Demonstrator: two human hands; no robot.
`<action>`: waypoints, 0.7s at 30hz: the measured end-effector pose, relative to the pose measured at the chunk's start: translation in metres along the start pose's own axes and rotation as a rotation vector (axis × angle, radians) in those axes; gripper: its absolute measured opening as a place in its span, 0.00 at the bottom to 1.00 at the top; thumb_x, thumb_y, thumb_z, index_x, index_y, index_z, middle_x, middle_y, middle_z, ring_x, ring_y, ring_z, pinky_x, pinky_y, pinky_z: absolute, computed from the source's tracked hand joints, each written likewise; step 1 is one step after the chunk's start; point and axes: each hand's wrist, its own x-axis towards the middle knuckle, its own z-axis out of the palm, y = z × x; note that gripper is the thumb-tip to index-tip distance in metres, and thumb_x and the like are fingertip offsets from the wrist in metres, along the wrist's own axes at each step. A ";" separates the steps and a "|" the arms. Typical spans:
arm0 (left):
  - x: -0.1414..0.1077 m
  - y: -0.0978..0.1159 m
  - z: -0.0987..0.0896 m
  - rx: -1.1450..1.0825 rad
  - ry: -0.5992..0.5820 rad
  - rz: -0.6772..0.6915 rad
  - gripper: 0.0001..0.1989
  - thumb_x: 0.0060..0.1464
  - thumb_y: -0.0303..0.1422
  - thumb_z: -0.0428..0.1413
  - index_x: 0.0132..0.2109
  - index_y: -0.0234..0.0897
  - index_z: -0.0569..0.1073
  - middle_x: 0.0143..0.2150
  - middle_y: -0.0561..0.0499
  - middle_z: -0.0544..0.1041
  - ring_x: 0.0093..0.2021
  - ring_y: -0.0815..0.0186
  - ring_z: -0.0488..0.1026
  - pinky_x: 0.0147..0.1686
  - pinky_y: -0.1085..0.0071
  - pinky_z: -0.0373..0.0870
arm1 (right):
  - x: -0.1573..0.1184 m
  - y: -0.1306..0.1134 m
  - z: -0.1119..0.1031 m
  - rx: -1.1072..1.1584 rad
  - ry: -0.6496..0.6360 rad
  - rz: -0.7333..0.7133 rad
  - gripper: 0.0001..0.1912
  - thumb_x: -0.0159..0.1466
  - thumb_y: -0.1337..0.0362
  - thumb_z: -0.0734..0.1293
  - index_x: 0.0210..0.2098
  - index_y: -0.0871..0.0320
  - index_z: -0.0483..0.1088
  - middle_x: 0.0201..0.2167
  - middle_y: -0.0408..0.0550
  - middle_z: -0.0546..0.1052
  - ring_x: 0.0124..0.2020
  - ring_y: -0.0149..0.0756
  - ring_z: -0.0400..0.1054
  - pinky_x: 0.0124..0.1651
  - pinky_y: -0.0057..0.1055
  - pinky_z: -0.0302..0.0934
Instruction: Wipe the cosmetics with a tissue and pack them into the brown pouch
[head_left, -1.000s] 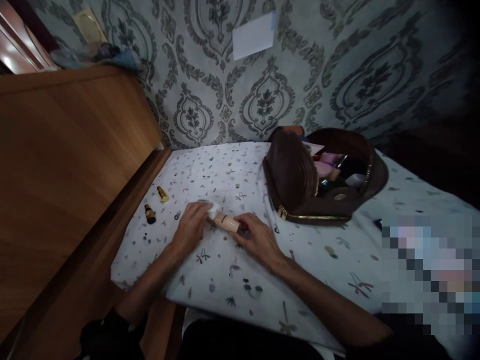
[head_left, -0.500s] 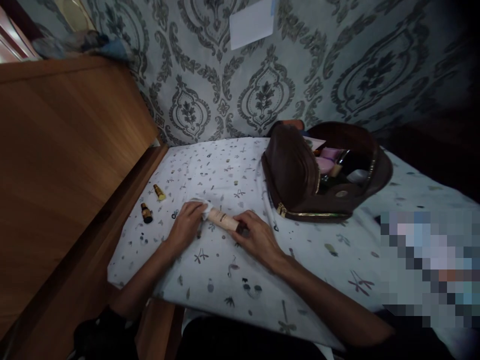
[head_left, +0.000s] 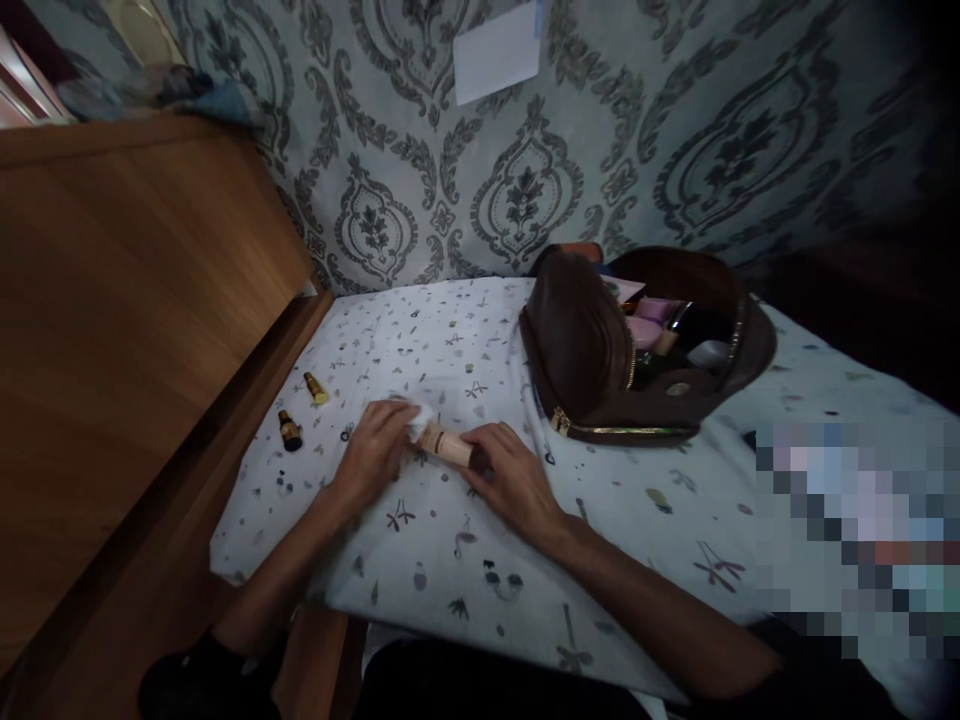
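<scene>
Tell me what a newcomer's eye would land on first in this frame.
Two hands meet at the middle of the patterned sheet: the left hand presses a white wipe against a beige tube that the right hand grips. Behind them to the right gapes an open brown cosmetic bag; two small amber bottles lie left.

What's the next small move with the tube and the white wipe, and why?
Probably slide the white wipe further along the beige tube. The right hand pins the tube's dark-capped end against the patterned sheet, the left hand presses the wipe on the other end, and the tube's middle lies bare between them.
</scene>
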 end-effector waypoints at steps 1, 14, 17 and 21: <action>0.005 0.011 0.001 0.011 -0.047 0.069 0.18 0.63 0.22 0.47 0.57 0.36 0.69 0.51 0.42 0.75 0.52 0.59 0.70 0.52 0.58 0.70 | 0.000 -0.002 -0.001 -0.027 0.001 -0.044 0.11 0.60 0.74 0.65 0.42 0.56 0.67 0.38 0.50 0.74 0.42 0.44 0.67 0.42 0.40 0.65; 0.000 -0.034 -0.012 0.069 -0.154 -0.102 0.16 0.62 0.23 0.46 0.52 0.36 0.72 0.49 0.43 0.75 0.52 0.58 0.70 0.51 0.58 0.71 | 0.000 -0.008 -0.002 -0.260 -0.012 -0.242 0.07 0.63 0.73 0.64 0.40 0.57 0.67 0.39 0.53 0.74 0.41 0.46 0.64 0.43 0.41 0.66; -0.007 -0.050 -0.008 0.029 -0.147 -0.215 0.16 0.62 0.24 0.46 0.52 0.37 0.73 0.51 0.44 0.75 0.52 0.59 0.71 0.53 0.57 0.71 | 0.000 -0.006 -0.001 -0.235 -0.039 -0.183 0.04 0.65 0.69 0.65 0.40 0.56 0.67 0.37 0.52 0.74 0.40 0.45 0.66 0.41 0.40 0.66; -0.012 -0.057 0.002 0.029 -0.148 -0.274 0.17 0.61 0.22 0.44 0.50 0.35 0.74 0.47 0.44 0.77 0.48 0.59 0.72 0.51 0.57 0.71 | -0.001 -0.003 -0.002 -0.186 -0.057 -0.102 0.10 0.65 0.67 0.65 0.46 0.57 0.66 0.37 0.51 0.74 0.39 0.45 0.67 0.40 0.40 0.66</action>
